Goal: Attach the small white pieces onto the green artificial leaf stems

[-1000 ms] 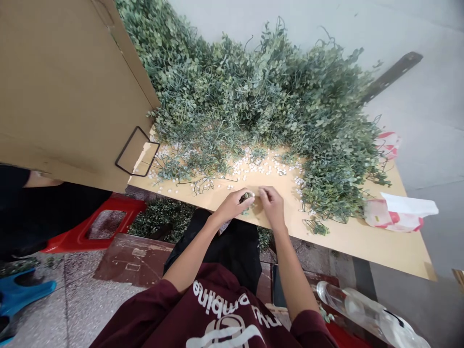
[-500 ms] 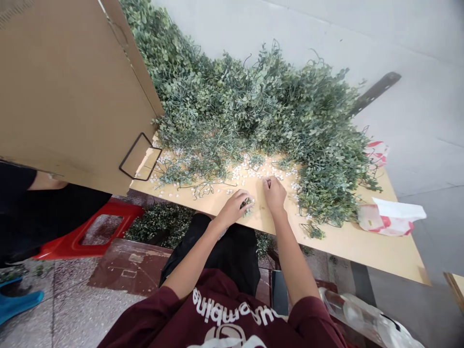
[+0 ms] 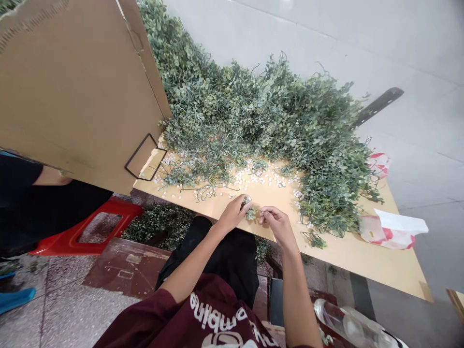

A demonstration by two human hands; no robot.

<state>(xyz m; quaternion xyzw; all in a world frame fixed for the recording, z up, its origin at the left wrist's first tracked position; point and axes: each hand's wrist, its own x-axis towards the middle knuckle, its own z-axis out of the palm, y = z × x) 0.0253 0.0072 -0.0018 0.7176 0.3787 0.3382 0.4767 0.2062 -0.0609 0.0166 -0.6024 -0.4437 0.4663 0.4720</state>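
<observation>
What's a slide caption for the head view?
Left hand holds a leafy sprig beside the right hand over a tan board scattered with white bits, green vines heaped behind.

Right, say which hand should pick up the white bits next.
Probably the right hand: it looks free, fingertips pinched just below the white bits, while the left hand is on a green sprig.

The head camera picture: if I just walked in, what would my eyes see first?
You would first see the huge heap of leafy green vines spread over the far part of the pale wooden board, with many tiny white bits scattered along its front. The big brown cardboard sheet fills the left side. In the middle, the left hand and right hand sit close together beside a small green sprig.
</observation>
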